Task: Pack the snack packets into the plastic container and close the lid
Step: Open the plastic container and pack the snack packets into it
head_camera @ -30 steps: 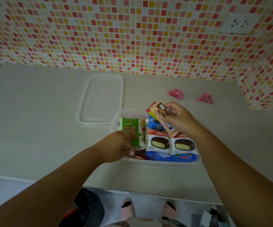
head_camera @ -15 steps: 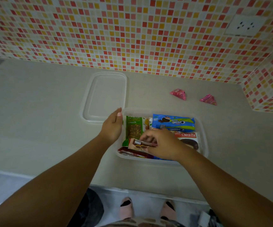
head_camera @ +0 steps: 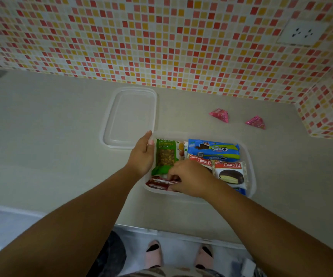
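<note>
A clear plastic container (head_camera: 250,156) stands on the counter and holds several snack packets: a green nut packet (head_camera: 164,156), a blue cream-biscuit packet (head_camera: 213,149) and two Choco Pie packets (head_camera: 230,174). My left hand (head_camera: 141,154) grips the container's left wall, thumb over the rim. My right hand (head_camera: 191,177) is low in the front left corner, with its fingertips closed on a red-brown packet (head_camera: 160,182) that lies among others there. The clear lid (head_camera: 129,116) rests flat on the counter, just behind and left of the container.
Two small pink triangular packets (head_camera: 219,114) (head_camera: 255,122) lie on the counter behind the container to the right. A tiled wall with a socket (head_camera: 302,33) closes the back and right. The counter's front edge (head_camera: 181,235) runs below my forearms.
My right hand carried the red-brown packet from above the container down into its front left corner. My left hand moved from the green packet to the container's left wall.
</note>
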